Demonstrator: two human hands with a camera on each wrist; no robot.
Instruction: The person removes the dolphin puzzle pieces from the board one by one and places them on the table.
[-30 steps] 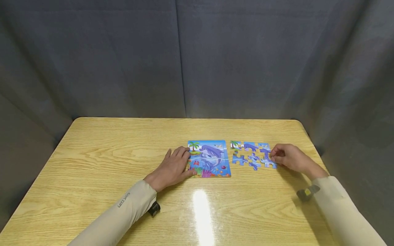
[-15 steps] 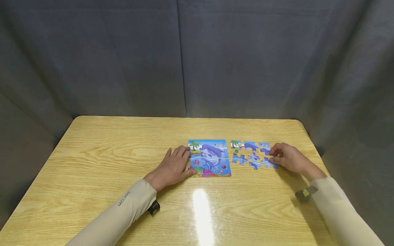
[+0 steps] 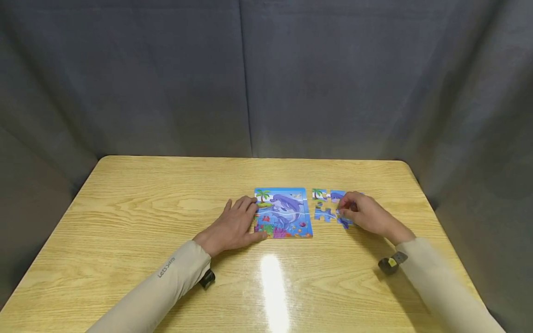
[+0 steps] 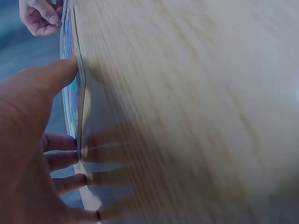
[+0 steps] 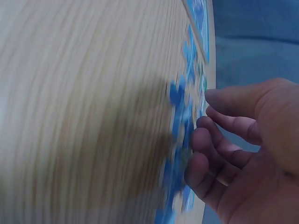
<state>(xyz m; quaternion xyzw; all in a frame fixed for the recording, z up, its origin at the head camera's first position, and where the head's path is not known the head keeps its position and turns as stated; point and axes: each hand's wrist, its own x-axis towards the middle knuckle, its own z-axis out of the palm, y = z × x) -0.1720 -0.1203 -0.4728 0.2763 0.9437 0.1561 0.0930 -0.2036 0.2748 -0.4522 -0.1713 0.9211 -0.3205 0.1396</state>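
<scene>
A square dolphin puzzle [image 3: 287, 203] in a thin tray lies mid-table, its picture looking assembled. My left hand [image 3: 233, 226] rests at its left side, fingertips along the edge and thumb at the lower left corner; in the left wrist view the thumb [image 4: 63, 72] touches the rim. To the right, loose puzzle pieces [image 3: 323, 214] lie spread on the table, one with a palm tree [image 3: 318, 194]. Over the right-hand pieces hovers my right hand [image 3: 368, 215], fingers loosely bent and hiding some of them. The right wrist view shows no piece between thumb and fingers [image 5: 226, 123].
The wooden table [image 3: 166, 185] reaches back to a dark grey curtain [image 3: 166, 92], which also hangs at both sides. A bright light reflection crosses the front middle of the tabletop. Each wrist bears a small black camera [image 3: 388, 265].
My right hand has moved left from the outer right pieces to above the middle ones, covering several. The left hand stays in place against the puzzle.
</scene>
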